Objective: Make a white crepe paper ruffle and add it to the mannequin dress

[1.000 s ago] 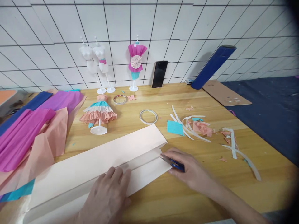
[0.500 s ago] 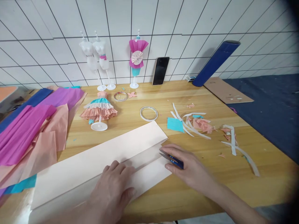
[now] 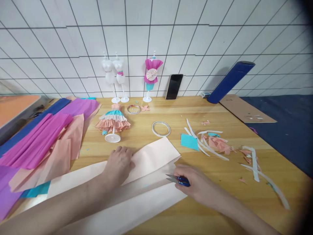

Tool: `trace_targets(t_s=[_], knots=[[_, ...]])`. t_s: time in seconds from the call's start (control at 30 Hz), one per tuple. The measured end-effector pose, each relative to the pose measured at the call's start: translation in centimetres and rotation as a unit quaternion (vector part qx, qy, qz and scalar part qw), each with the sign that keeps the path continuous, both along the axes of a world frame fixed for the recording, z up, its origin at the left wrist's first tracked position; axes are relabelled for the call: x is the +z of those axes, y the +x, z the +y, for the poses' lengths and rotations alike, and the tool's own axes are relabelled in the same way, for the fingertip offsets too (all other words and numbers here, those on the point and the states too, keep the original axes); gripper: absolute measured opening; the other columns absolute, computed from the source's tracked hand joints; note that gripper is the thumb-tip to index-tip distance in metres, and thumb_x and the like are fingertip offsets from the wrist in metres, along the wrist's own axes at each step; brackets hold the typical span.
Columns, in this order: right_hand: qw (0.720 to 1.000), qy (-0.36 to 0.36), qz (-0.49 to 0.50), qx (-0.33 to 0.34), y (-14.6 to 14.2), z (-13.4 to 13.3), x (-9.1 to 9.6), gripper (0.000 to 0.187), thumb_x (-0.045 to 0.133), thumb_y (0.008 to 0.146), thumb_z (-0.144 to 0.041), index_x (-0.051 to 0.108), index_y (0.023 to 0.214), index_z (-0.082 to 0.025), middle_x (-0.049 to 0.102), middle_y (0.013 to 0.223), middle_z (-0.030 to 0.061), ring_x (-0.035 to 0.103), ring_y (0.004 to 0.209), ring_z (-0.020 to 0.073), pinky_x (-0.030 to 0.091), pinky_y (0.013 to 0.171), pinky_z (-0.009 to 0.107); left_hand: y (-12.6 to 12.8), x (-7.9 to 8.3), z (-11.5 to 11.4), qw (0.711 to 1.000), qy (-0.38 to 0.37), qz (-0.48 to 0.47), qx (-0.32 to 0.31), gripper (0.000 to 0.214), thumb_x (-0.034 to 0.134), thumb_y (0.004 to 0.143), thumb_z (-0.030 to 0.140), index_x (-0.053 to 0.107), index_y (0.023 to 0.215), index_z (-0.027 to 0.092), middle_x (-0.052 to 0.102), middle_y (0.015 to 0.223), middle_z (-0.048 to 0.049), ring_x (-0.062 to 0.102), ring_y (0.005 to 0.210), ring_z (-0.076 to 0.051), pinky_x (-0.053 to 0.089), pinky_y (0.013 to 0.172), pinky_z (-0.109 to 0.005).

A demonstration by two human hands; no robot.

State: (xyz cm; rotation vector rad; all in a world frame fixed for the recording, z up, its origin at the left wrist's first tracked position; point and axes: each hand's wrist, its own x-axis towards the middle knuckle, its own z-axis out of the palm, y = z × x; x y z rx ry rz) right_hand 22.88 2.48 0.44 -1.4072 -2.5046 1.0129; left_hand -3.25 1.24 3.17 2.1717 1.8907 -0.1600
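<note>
A long sheet of pale pink paper (image 3: 156, 153) lies folded in lengthwise strips across the front of the table. My left hand (image 3: 119, 163) rests on its far edge, fingers bent and closed over the paper; the fingertips are partly hidden. My right hand (image 3: 193, 182) is closed around small blue thread snips (image 3: 182, 180). Their two pointed blades are apart and point left, above the paper near its right end. Just beyond the paper lies a silvery white ring (image 3: 160, 129).
Coloured crepe paper (image 3: 49, 140) is piled at the left. A ruffled doll dress on a stand (image 3: 113, 122), white mannequins (image 3: 114, 70) and a magenta-dressed mannequin (image 3: 151, 73) stand behind. A phone (image 3: 174, 86) and blue roll (image 3: 231, 83) lean on the wall. Paper scraps (image 3: 218, 143) lie right.
My left hand has moved from the middle of the paper up to its far edge. The near strip has spread away from the far one. The snips' blades stand wider apart.
</note>
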Motion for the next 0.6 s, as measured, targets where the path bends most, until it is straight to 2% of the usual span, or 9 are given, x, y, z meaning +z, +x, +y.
trace_targets(t_s=[0.1, 0.17, 0.23, 0.33, 0.4, 0.5, 0.6], knots=[[1.0, 0.008, -0.012, 0.027, -0.1, -0.1, -0.1, 0.014, 0.053, 0.071, -0.012, 0.048, 0.061, -0.02, 0.056, 0.068, 0.0004, 0.052, 0.065, 0.0175, 0.034, 0.059, 0.027, 0.4, 1.0, -0.7, 1.0, -0.028, -0.011, -0.004, 0.007, 0.054, 0.081, 0.018, 0.057, 0.087, 0.015, 0.064, 0.093, -0.0092, 0.059, 0.091, -0.026, 0.046, 0.074, -0.035], [0.999, 0.01, -0.009, 0.04, -0.2, -0.3, 0.0, 0.014, 0.052, 0.071, -0.011, 0.047, 0.061, -0.02, 0.057, 0.069, 0.0006, 0.052, 0.065, 0.0172, 0.034, 0.058, 0.027, 0.7, 2.4, -1.3, 0.999, -0.045, 0.001, -0.012, 0.009, 0.048, 0.084, 0.015, 0.055, 0.091, 0.016, 0.065, 0.092, -0.0094, 0.062, 0.085, -0.025, 0.047, 0.068, -0.034], [0.999, 0.005, 0.0, 0.048, -0.6, -0.3, 0.2, 0.015, 0.051, 0.072, -0.01, 0.047, 0.061, -0.02, 0.057, 0.069, 0.0006, 0.052, 0.065, 0.0167, 0.033, 0.058, 0.026, 0.9, 3.9, -1.5, 0.997, -0.065, 0.019, -0.035, 0.014, 0.041, 0.087, 0.012, 0.053, 0.095, 0.016, 0.066, 0.082, -0.0088, 0.064, 0.072, -0.025, 0.046, 0.059, -0.033], [0.999, 0.001, 0.015, 0.04, -1.7, 0.3, 0.4, 0.015, 0.052, 0.07, -0.011, 0.046, 0.06, -0.02, 0.056, 0.066, -0.0002, 0.051, 0.063, 0.0159, 0.033, 0.057, 0.025, 0.4, 5.5, -0.2, 0.993, -0.021, 0.053, -0.101, 0.019, 0.037, 0.087, 0.007, 0.051, 0.097, 0.014, 0.065, 0.077, -0.0091, 0.063, 0.069, -0.025, 0.045, 0.057, -0.032], [0.999, 0.01, 0.022, 0.024, -2.7, 1.0, 0.3, 0.015, 0.053, 0.069, -0.012, 0.044, 0.059, -0.02, 0.053, 0.064, -0.0007, 0.049, 0.062, 0.0156, 0.032, 0.056, 0.025, -0.6, 5.6, 1.6, 0.989, 0.024, 0.081, -0.118, 0.019, 0.039, 0.086, 0.007, 0.051, 0.099, 0.013, 0.064, 0.072, -0.0086, 0.062, 0.067, -0.024, 0.044, 0.058, -0.031], [0.999, 0.023, 0.029, 0.002, -4.4, 1.7, 0.0, 0.015, 0.053, 0.068, -0.013, 0.045, 0.058, -0.019, 0.049, 0.059, -0.0018, 0.046, 0.058, 0.015, 0.03, 0.054, 0.025, -2.7, 5.0, 4.4, 0.989, 0.048, 0.098, -0.097, 0.018, 0.045, 0.084, 0.01, 0.053, 0.1, 0.012, 0.065, 0.078, -0.0112, 0.063, 0.072, -0.025, 0.043, 0.058, -0.031], [0.998, 0.028, 0.05, 0.003, -5.3, 2.0, -0.1, 0.013, 0.055, 0.068, -0.013, 0.049, 0.058, -0.019, 0.05, 0.057, -0.003, 0.047, 0.057, 0.0139, 0.031, 0.053, 0.024, -4.6, 4.3, 5.8, 0.99, 0.056, 0.102, -0.085, 0.019, 0.05, 0.081, 0.013, 0.055, 0.099, 0.013, 0.066, 0.083, -0.0125, 0.063, 0.08, -0.027, 0.042, 0.063, -0.032]])
